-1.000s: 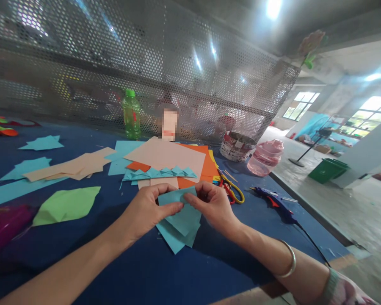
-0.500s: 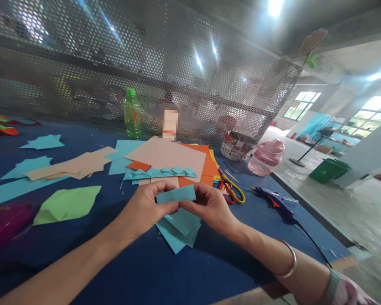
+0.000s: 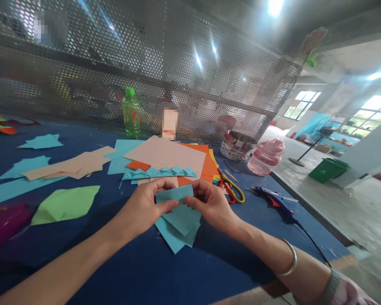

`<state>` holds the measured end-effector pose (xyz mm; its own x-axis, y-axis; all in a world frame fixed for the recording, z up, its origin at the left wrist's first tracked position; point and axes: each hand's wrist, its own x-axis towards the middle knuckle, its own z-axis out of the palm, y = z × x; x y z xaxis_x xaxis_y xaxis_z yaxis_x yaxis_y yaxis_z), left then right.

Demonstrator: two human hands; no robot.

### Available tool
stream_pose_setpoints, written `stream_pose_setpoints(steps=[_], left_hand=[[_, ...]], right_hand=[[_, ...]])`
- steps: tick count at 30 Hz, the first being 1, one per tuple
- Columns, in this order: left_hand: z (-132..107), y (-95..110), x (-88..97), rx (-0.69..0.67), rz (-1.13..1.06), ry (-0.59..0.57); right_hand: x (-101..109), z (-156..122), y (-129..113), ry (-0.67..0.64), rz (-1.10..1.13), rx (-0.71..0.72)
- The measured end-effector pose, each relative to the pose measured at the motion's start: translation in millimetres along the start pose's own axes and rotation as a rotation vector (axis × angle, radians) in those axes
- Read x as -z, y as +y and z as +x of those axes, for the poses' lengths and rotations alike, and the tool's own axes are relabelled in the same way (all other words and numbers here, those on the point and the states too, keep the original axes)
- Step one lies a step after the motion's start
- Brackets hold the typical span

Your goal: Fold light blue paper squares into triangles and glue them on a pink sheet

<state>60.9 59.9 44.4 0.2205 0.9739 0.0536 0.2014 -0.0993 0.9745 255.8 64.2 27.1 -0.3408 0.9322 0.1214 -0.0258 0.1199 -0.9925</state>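
A small folded strip of blue paper is held up between both hands over the table. My left hand pinches its left end with thumb and fingers. At the right end, my right hand is closed on the same strip, thumb toward me. Just below lie loose blue paper sheets, partly covered by the hands. Behind the strip, a row of folded blue paper points rests on a pile of pink and orange paper.
Scissors and a blue glue gun lie to the right, near a pink bottle and a round container. Leftward are a green paper piece, a purple tool and a green bottle. Perforated metal mesh stands behind.
My right thumb has shifted slightly on the strip, and the strip sits a little further left. Both hands keep their hold.
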Motion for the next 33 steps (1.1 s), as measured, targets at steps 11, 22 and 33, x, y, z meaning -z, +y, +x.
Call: stream_pose_setpoints(steps=[11,22,33], left_hand=[[6.3,-6.7,11.9,0.001,0.112,-0.008],[8.3,-11.4,13.8,0.035,0.041,-0.051],[1.6,-7.7,5.0,0.064,-0.064,-0.066]], right_hand=[[6.2,3.8,-0.3,0.053,-0.099,0.097],[7.7,3.5,4.3,0.09,-0.178,0.121],[-6.3,-5.2,2.1,0.017,-0.111,0.075]])
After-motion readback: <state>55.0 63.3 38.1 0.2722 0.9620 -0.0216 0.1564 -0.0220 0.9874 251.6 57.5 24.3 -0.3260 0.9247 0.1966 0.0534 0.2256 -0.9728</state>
